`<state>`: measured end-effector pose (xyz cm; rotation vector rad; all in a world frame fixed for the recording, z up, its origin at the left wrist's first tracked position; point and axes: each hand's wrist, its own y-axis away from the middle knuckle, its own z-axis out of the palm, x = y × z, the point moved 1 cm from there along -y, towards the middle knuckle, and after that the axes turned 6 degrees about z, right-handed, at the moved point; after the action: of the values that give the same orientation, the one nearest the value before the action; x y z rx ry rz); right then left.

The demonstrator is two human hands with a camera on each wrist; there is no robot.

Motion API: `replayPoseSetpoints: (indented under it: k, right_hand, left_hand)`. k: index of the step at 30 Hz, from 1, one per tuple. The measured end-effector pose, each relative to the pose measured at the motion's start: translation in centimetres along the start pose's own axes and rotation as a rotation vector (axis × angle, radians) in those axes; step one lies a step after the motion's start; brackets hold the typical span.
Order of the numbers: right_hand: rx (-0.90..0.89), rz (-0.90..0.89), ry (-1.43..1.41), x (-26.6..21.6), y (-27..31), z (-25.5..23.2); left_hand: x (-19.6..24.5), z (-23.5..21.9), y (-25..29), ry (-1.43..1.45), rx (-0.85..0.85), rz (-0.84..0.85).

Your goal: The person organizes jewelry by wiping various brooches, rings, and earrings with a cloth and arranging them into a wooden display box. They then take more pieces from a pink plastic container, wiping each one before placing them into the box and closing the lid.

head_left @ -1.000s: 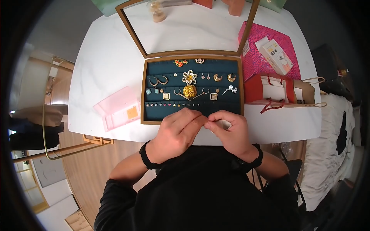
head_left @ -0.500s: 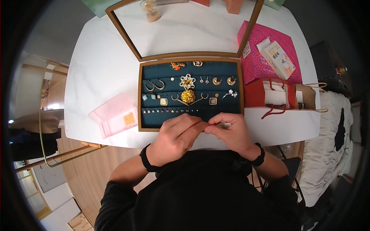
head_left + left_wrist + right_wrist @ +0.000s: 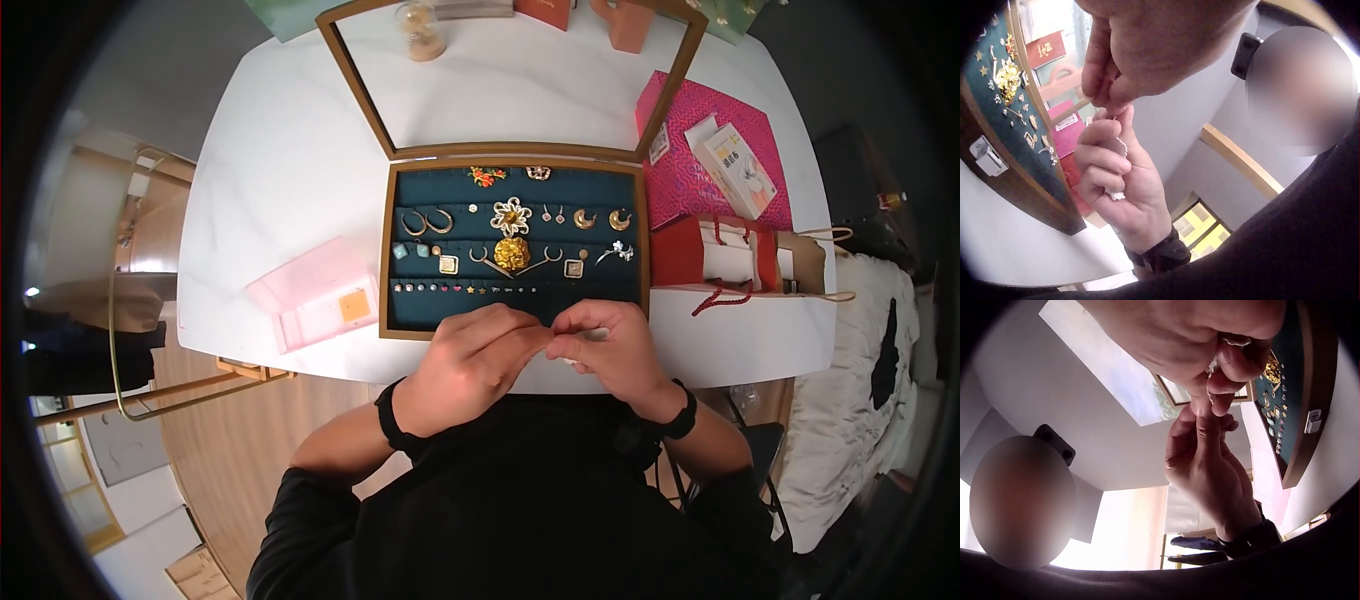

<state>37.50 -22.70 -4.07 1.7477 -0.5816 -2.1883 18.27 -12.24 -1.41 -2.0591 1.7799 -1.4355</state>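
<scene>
In the head view my left hand (image 3: 480,358) and right hand (image 3: 622,355) meet at the fingertips, just over the near edge of the jewellery box (image 3: 388,285). The right fingers curl round a small white cloth (image 3: 1116,195) with a wavy edge, part of which shows between them in the left wrist view. Thumb and forefinger of the left hand pinch a tiny thing at the right fingertips; it is mostly hidden, and I cannot tell its kind. Rows of earrings, a gold flower-like brooch (image 3: 512,253) and a white-petalled brooch (image 3: 511,216) sit on the box's dark green lining.
Behind the box its glass lid (image 3: 520,152) stands raised. An open pink box (image 3: 300,270) lies at left. On the right are a pink patterned bag (image 3: 675,110), a small white carton (image 3: 738,172) and a red paper bag (image 3: 678,255) with rope handles.
The head view has shifted slightly, so the box and table appear moved. Both hands stay together at the fingertips, with the right fingers and the white cloth slightly changed in position.
</scene>
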Motion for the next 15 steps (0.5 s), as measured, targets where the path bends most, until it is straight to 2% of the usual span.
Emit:
replayPoseSetpoints:
  k: [2, 7, 11, 15]
  right_hand:
    - [0.005, -0.020, 0.039, -0.2, -0.1, 0.1]
    - [-0.008, -0.022, -0.096, 0.8, -1.2, -0.7]
    - [-0.044, -0.029, -0.075, 0.5, -0.9, -1.6]
    - [-0.166, -0.040, -0.173, 1.1, -0.9, -2.3]
  left_hand:
    - [0.2, 0.2, 0.2, -0.004, 0.014, -0.011]
    - [-0.7, 0.5, -1.0, -0.030, -0.006, -0.050]
    - [-1.3, 1.1, -1.2, 0.087, -0.023, -0.199]
    - [-1.0, 1.1, -1.2, 0.231, -0.057, -0.314]
